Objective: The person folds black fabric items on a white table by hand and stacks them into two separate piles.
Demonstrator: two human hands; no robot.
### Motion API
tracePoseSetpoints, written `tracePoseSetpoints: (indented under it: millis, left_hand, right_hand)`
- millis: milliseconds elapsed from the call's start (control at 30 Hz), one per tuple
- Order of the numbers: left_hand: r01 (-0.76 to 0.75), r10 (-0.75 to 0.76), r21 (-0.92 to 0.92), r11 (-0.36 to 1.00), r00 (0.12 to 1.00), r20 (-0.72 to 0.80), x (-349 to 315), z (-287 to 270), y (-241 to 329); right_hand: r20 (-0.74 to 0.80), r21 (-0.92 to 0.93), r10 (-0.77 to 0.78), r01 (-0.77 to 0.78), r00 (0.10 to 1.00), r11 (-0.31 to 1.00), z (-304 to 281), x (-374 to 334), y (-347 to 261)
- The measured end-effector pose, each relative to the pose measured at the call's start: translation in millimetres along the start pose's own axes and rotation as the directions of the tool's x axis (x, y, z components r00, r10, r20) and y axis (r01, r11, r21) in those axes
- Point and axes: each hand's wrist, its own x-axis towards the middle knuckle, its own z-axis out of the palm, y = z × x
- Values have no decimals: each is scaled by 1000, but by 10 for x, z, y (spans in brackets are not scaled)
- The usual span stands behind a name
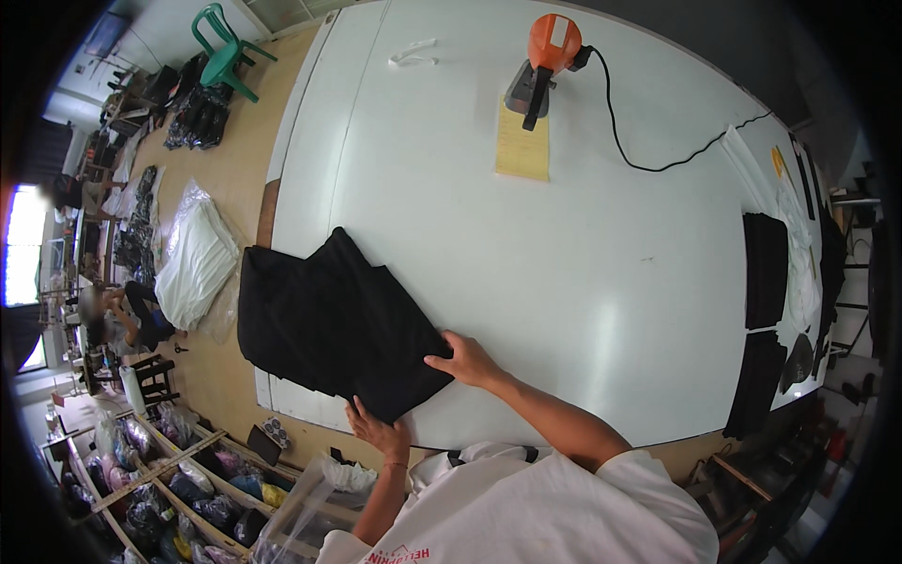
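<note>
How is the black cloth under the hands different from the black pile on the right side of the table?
The black cloth lies spread and rumpled near the table's left edge, with the left hand and right hand on it. The black pile is narrower, neatly stacked, and nobody touches it. Both are dark fabric resting on the white table.

The right hand (465, 360) lies palm down on the near corner of the black cloth (329, 320), fingers spread flat, its bare forearm stretched out from a white short sleeve. The left hand (379, 430) grips the cloth's near edge from below, fingers curled onto it, wrist bent and elbow tucked close to the body.
</note>
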Motion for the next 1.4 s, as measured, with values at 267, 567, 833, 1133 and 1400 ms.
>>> tracePoseSetpoints:
  millis: [267, 567, 833, 1133, 1400]
  left_hand:
    - [-25, 25, -6, 1000, 1000, -10, -8, -2, 27]
    - [2, -2, 2, 1000, 1000, -11, -10, 1, 14]
    - [-32, 33, 44, 999, 999, -21, 21, -10, -6]
    - [-58, 62, 127, 990, 998, -22, 7, -4, -38]
    - [-12, 34, 226, 974, 995, -96, 20, 135, -81]
  right_hand:
    - [10, -31, -1, 1, 1000, 1000, -13, 17, 34]
    - [37, -75, 41, -38, 998, 997, -64, -21, -170]
    - [-80, 77, -117, 123, 990, 989, 27, 7, 88]
    - [-119, -107, -11, -2, 993, 994, -8, -122, 203]
    - [-478, 239, 171, -59, 861, 969, -1045, -1350, 901]
